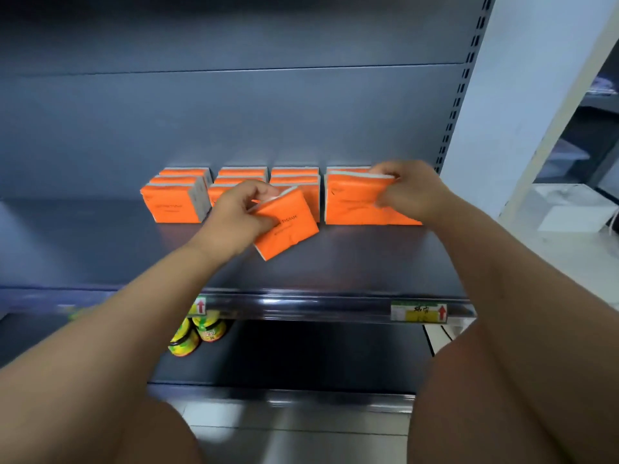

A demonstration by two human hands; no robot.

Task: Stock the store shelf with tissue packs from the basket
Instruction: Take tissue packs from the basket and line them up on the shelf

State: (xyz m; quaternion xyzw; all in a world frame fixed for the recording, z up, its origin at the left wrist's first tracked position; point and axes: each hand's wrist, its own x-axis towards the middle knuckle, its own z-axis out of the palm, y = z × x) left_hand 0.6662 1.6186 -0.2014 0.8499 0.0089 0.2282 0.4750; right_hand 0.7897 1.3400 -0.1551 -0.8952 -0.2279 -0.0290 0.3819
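Several orange tissue packs stand in rows on the dark shelf (351, 259), front faces toward me. My left hand (234, 216) grips a tilted orange pack (288, 226) just above the shelf, in front of the middle rows. My right hand (405, 189) pinches the top right corner of the upright front pack (355, 202) in the rightmost row. The leftmost row's front pack (170, 204) stands untouched. The basket is not in view.
A price rail with yellow labels (418, 313) runs along the shelf's front edge. Green-and-yellow jars (197, 333) sit on the lower shelf at left. A slotted upright (459, 92) bounds the shelf on the right, with a white wall beyond.
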